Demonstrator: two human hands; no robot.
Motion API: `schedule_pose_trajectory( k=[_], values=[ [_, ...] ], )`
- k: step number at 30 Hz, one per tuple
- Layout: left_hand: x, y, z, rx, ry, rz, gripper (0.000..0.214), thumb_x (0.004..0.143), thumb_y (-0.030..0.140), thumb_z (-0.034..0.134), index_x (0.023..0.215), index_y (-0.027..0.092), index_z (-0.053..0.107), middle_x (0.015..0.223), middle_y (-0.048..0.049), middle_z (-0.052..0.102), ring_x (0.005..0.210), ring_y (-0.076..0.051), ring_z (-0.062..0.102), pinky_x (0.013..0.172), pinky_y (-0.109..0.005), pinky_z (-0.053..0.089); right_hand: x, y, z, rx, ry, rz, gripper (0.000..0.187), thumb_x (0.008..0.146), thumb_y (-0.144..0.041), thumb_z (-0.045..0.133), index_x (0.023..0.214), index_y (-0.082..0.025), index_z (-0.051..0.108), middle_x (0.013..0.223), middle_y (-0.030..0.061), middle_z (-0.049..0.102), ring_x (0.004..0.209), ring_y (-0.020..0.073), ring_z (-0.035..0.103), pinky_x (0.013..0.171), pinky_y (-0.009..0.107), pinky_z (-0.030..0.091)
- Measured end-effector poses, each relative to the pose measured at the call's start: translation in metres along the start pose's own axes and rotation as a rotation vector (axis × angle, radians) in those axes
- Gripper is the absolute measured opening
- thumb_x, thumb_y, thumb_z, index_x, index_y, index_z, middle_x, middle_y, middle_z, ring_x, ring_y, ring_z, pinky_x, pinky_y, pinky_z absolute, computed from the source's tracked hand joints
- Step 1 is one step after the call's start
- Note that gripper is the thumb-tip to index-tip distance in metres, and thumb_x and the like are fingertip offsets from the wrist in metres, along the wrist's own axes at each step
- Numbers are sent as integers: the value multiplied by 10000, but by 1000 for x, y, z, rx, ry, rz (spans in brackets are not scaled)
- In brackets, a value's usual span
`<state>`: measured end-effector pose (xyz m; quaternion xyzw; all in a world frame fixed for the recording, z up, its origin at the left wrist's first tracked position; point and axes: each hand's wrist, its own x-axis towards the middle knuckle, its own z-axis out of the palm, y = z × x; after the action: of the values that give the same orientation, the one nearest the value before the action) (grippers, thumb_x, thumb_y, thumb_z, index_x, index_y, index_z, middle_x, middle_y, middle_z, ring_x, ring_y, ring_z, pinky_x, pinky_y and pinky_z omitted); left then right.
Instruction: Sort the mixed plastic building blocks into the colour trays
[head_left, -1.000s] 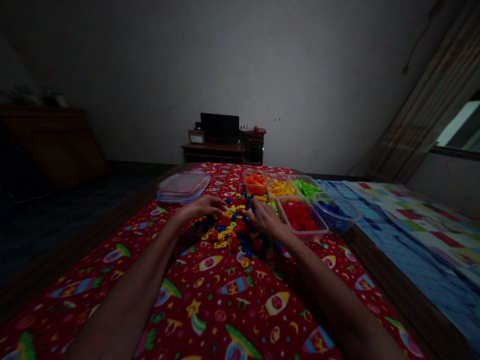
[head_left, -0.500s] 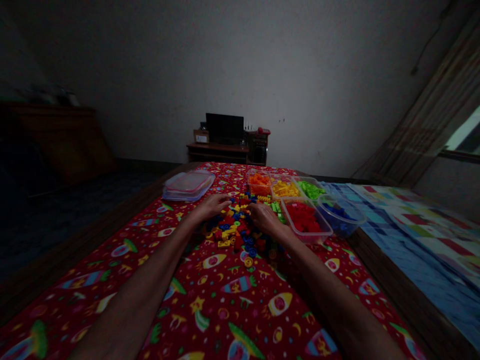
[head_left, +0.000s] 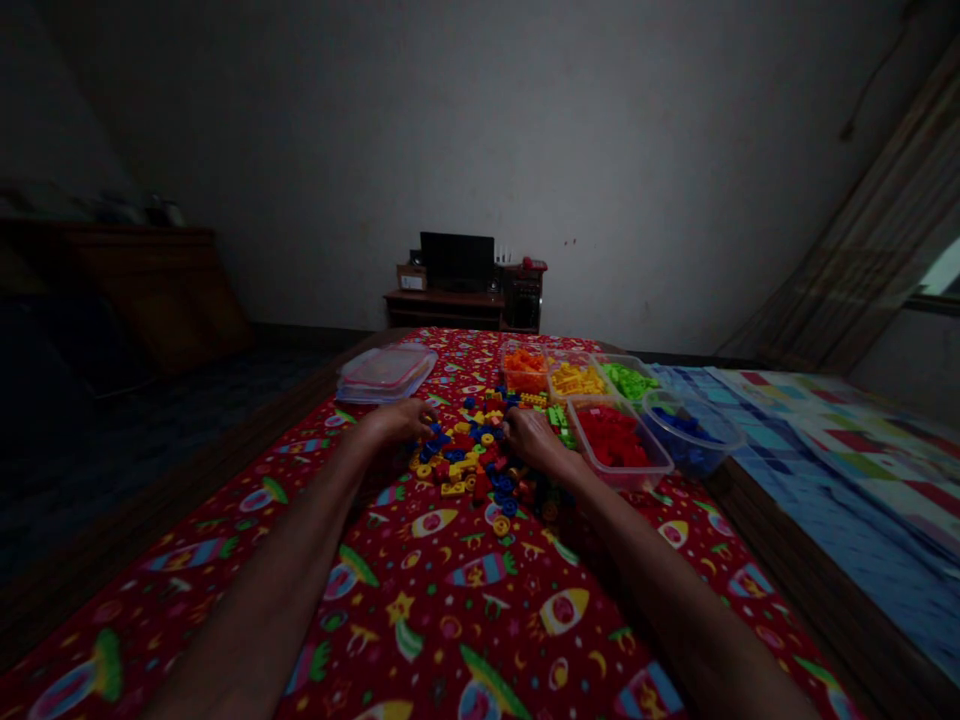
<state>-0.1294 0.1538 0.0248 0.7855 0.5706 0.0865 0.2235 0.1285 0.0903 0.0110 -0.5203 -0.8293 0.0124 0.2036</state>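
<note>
A mixed pile of plastic building blocks (head_left: 469,465) in yellow, blue, red and green lies on the red cloth. At its left edge is my left hand (head_left: 405,420), fingers bent and closed beside some blue pieces; what they hold, if anything, is too small to make out. My right hand (head_left: 532,437) reaches into the right side of the pile, its fingers curled down and closed, the tips hidden. Just right of it, green blocks (head_left: 559,420) lie against a clear box of red blocks (head_left: 615,438).
Behind stand clear boxes of orange blocks (head_left: 525,368), yellow blocks (head_left: 576,380) and light green blocks (head_left: 628,381). A round tub (head_left: 694,455) of blue blocks sits at the table's right edge. Stacked lids (head_left: 386,372) lie at the back left. A quilted bed (head_left: 847,450) adjoins on the right.
My left hand has drawn back left, off the middle of the pile to its left edge. My right hand stays at nearly the same spot. The view has shifted slightly.
</note>
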Motion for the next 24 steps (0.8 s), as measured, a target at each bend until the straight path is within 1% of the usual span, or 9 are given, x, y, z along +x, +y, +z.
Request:
schedule_pose_trajectory(
  k=[4,6,9,12,14,16,20,22,24],
  values=[
    [0,16,10,66,171,28,241,596,289,616,801,192,696,775,-55,712,737,-232,644,616,-267,492,2,0,-4,142,58,1,248,870,-163,410,967,-102,630,860,98,663,779,163,580,687,240,379],
    [0,22,11,53,202,59,201,598,286,617,755,186,694,789,-62,709,761,-242,642,660,-286,502,4,0,-4,251,84,-1,256,845,-154,437,991,-117,644,923,91,678,856,167,596,748,237,397],
    [1,31,6,-130,192,145,271,613,338,617,805,157,683,798,-63,703,745,-232,644,668,-305,515,9,-3,-3,422,88,61,259,799,-129,460,956,-149,665,929,49,690,861,154,606,760,225,419],
    [2,46,5,-397,126,229,426,634,422,624,954,142,650,832,-57,704,769,-213,649,673,-302,523,14,-5,-4,606,74,157,215,809,-178,459,855,-147,666,798,16,675,734,130,597,652,204,430],
    [3,59,11,-497,92,276,488,639,451,636,1019,146,627,860,-54,706,803,-213,651,704,-314,526,17,-6,-5,706,86,221,228,833,-249,459,820,-134,655,729,9,646,668,115,575,593,191,419],
    [4,72,20,-549,102,326,505,630,443,655,1036,144,618,899,-59,706,846,-224,651,752,-338,526,18,-6,-5,778,112,277,270,844,-325,466,820,-128,648,688,6,619,629,106,555,553,183,409],
    [8,93,39,-613,170,416,536,621,400,681,1082,141,594,976,-75,695,898,-240,650,806,-372,525,16,-8,-6,869,113,306,282,809,-376,524,830,-123,648,629,-8,583,562,95,521,499,178,391],
    [6,100,41,-601,218,445,585,626,378,686,1154,158,561,999,-75,689,891,-238,653,792,-377,534,15,-6,-13,859,85,288,257,799,-343,532,853,-126,657,621,-15,585,540,88,513,491,174,384],
    [1,105,37,-549,291,453,622,633,359,685,1208,180,531,1056,-78,672,901,-239,651,778,-381,541,14,-1,-29,750,111,256,241,800,-320,527,843,-135,676,633,-13,606,549,89,522,510,178,384]
  ],
)
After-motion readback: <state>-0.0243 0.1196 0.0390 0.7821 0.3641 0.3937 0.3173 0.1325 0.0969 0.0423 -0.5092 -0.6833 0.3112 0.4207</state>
